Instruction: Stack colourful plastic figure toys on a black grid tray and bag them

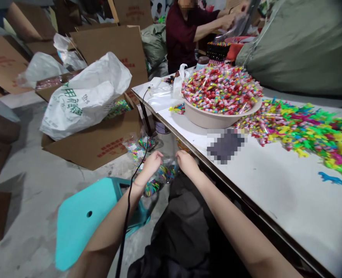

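My left hand [152, 163] and my right hand [187, 162] are held low in front of me, left of the table edge. Fingers on both are curled in a pinch. Between and just below them is a clear plastic bag [167, 173] of small colourful plastic pieces, which both appear to grip by its upper part; the exact hold is hard to see. Under my left hand lies another clear bag [151, 188] of such pieces. A black cable [129, 193] runs down across my left forearm.
A turquoise stool [80, 220] stands at left. Behind it is an open cardboard box [92, 148] with a white sack [86, 96]. On the white table [263, 185] are a heaped basin [208, 119] and loose colourful toys [310, 127]. A co-worker [182, 34] handles plastic across the table.
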A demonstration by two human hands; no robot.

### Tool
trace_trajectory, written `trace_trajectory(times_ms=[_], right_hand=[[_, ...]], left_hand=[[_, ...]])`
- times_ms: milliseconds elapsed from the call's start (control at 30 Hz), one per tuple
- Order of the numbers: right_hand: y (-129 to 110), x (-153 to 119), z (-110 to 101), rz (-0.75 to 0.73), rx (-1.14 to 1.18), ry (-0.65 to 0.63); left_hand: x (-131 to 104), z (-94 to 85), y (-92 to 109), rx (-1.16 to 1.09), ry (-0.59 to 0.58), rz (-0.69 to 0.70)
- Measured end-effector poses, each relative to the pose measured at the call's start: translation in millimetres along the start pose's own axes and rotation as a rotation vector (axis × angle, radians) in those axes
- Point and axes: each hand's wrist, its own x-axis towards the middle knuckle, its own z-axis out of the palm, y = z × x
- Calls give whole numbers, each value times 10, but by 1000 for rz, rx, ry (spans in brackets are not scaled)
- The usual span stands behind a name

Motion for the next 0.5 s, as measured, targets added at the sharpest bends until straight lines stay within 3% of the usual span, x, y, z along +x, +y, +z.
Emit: trace_trajectory(times_ms=[200,367,500], right_hand=[[17,548,299,133,-71,-195],[50,1128,645,241,-74,-250],[165,1433,1010,308,-38,-244]], left_hand=[[457,253,-316,79,-38,-85],[967,414,-555,123,-61,-176],[1299,464,-762,149,-78,-239]])
